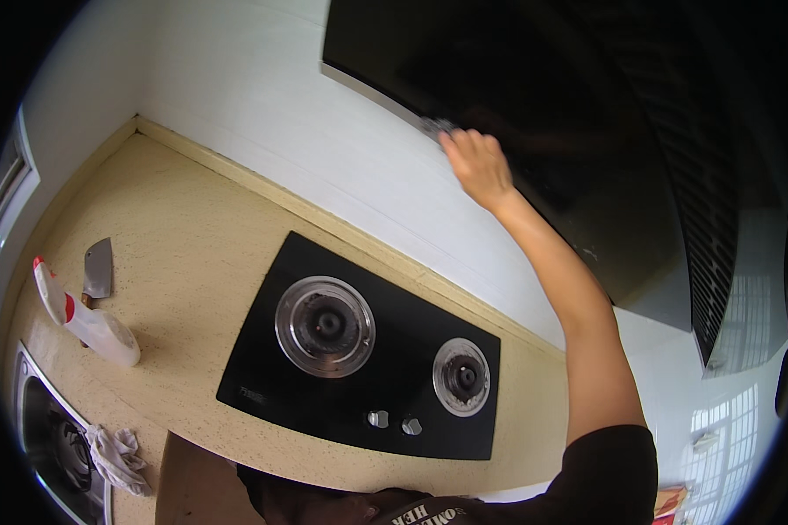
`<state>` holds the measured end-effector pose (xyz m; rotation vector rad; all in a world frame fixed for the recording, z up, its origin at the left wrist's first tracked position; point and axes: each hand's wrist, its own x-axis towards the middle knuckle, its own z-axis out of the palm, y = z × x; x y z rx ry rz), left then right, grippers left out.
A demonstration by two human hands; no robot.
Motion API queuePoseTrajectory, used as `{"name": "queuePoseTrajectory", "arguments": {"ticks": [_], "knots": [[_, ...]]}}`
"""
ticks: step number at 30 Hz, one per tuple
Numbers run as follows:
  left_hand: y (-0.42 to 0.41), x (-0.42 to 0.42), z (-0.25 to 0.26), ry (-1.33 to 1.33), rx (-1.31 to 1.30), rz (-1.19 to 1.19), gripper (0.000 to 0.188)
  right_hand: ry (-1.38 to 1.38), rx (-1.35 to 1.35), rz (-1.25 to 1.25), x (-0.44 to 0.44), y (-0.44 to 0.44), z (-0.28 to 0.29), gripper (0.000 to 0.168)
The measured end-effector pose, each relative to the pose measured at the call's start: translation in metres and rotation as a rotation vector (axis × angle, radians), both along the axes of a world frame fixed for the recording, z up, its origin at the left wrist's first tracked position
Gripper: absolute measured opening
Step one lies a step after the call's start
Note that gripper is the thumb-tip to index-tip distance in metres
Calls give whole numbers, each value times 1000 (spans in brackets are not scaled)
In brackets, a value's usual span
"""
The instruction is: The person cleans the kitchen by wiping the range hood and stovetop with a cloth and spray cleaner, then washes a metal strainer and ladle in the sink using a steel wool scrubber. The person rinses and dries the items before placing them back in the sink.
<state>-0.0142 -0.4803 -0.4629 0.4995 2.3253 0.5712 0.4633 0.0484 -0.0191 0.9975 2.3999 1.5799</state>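
Observation:
My right hand (479, 164) reaches up to the dark range hood (446, 72). Its fingers close over a grey wad that looks like a steel-wool scrubber (437, 126), blurred and partly covered by the fingertips. The wad presses on the hood's lower edge, beside the white wall (289, 157). Below the raised arm lies a black two-burner gas cooktop (394, 315), set into the counter. Both round burners show dark, soiled centres, and two silver knobs sit near the front edge. My left hand is out of view.
On the beige counter (190, 216), a cleaver (98, 269) lies partly behind a white spray bottle (102, 335) with red parts. A crumpled pale cloth (118, 459) hangs over the rim of the metal sink (39, 394) at the lower left.

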Motion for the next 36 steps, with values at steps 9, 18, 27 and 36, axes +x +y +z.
{"name": "queuePoseTrajectory", "arguments": {"ticks": [9,18,27,36], "knots": [[-41,24,-19,34,-20,-126,34,-55,13,-284,198,-202,18,28],[-96,66,6,6,-72,-33,34,21,35,79,47,-35,2,22],[-66,37,-26,-72,-49,-30,32,81,-62,-79,119,-119,14,22],[-24,14,-43,-31,-13,-270,33,22,519,179,63,-142,96,26]]}}
